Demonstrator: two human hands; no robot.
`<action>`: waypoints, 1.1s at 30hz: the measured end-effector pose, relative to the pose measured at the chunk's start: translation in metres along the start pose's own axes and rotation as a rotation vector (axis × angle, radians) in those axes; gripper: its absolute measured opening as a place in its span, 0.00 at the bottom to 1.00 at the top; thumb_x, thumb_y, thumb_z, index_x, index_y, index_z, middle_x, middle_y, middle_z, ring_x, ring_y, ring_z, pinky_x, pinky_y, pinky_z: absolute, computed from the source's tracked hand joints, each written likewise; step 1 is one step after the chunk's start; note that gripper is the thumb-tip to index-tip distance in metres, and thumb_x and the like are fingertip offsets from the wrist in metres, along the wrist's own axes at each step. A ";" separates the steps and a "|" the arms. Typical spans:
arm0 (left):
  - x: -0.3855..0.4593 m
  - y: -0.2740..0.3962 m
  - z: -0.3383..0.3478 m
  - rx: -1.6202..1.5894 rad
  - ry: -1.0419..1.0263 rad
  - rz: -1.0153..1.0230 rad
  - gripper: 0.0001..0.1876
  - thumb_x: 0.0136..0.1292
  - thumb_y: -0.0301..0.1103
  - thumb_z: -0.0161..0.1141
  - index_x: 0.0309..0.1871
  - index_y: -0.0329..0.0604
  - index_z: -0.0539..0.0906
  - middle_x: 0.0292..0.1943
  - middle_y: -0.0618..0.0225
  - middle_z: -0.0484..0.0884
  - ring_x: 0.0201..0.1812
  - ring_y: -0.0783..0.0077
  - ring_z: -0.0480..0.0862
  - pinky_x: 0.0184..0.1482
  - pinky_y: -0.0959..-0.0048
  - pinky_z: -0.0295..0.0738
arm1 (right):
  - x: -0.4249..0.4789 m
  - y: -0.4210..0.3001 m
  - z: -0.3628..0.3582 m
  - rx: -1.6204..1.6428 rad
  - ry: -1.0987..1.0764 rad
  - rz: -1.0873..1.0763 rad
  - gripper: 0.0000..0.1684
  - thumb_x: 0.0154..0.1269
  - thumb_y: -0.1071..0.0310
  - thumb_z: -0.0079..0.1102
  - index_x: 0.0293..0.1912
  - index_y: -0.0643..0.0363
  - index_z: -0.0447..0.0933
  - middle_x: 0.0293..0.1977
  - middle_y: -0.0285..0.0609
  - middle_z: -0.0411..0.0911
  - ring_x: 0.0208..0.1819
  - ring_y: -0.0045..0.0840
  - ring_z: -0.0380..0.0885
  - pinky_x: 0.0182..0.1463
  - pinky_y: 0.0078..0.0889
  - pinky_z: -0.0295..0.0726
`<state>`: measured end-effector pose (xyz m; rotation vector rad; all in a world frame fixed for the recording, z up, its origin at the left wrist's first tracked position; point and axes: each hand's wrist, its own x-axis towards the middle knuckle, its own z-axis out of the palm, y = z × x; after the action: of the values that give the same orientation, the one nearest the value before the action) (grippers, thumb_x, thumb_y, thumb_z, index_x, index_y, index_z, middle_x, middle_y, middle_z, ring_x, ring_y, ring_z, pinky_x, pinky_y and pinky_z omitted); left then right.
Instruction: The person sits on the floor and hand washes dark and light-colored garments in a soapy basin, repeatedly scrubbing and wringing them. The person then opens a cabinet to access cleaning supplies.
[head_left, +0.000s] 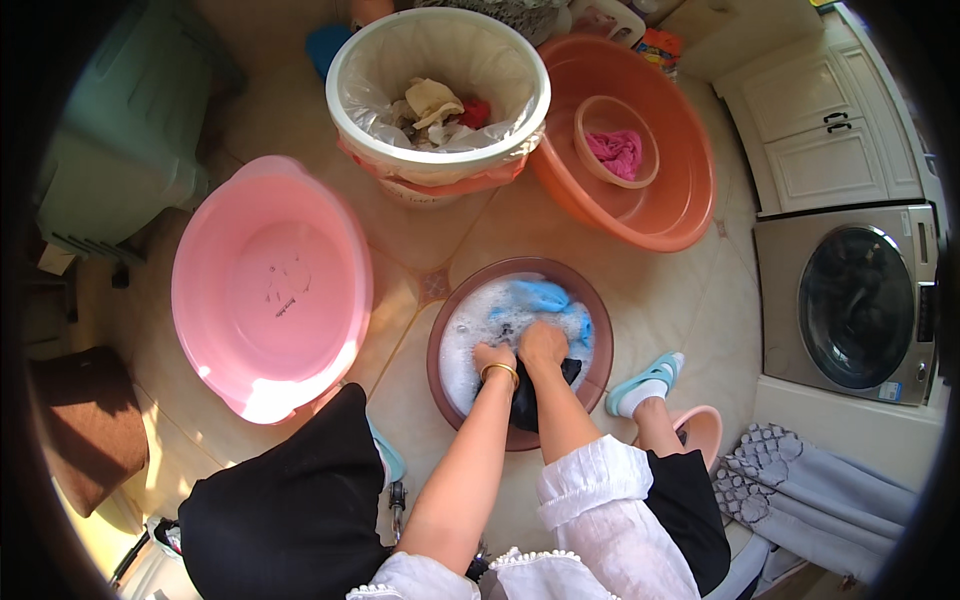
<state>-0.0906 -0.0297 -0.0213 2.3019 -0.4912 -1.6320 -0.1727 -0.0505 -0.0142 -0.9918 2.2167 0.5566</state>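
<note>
A brown-mauve plastic basin (519, 265) of soapy water stands on the floor in front of me. Both hands are inside it, close together over white suds (459, 330). My left hand (495, 355), with a gold bangle at the wrist, and my right hand (544, 344) are curled on a wet black cloth (525, 401); suds partly hide the fingers. Dark fabric also shows between the fists. Beyond my right hand, a bright blue cloth (546, 295) floats half covered by foam at the basin's far side.
Left of me lies a pink basin (270, 225). Ahead stand a lined white bucket (442, 156) holding scraps and an orange tub (679, 172) with a small bowl (583, 150) of pink cloth (616, 154). A front-loading washing machine (855, 307) is at right, near hanging grey fabric (825, 487).
</note>
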 end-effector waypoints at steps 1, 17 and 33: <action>0.009 -0.006 0.001 0.014 -0.007 0.027 0.19 0.56 0.36 0.63 0.47 0.29 0.81 0.44 0.42 0.82 0.51 0.44 0.81 0.54 0.57 0.73 | -0.012 -0.007 -0.005 0.031 0.064 -0.043 0.23 0.62 0.58 0.59 0.54 0.60 0.73 0.55 0.57 0.68 0.51 0.47 0.76 0.52 0.47 0.77; -0.020 0.008 -0.035 -1.161 -1.392 -0.269 0.20 0.64 0.54 0.58 0.43 0.45 0.77 0.37 0.65 0.80 0.35 0.69 0.81 0.41 0.69 0.79 | -0.196 -0.018 -0.032 0.425 0.584 -0.362 0.19 0.53 0.77 0.63 0.45 0.59 0.69 0.44 0.52 0.65 0.41 0.53 0.74 0.42 0.48 0.75; -0.002 -0.019 -0.007 -1.135 -0.678 -0.136 0.06 0.61 0.34 0.59 0.37 0.45 0.83 0.37 0.69 0.83 0.41 0.71 0.81 0.48 0.72 0.76 | -0.107 -0.006 -0.029 0.602 0.628 0.020 0.29 0.70 0.47 0.46 0.33 0.65 0.82 0.27 0.62 0.78 0.34 0.55 0.78 0.41 0.51 0.75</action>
<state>-0.0823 -0.0117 -0.0247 0.9614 0.4224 -1.9704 -0.1249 -0.0180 0.0800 -0.8817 2.6769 -0.4775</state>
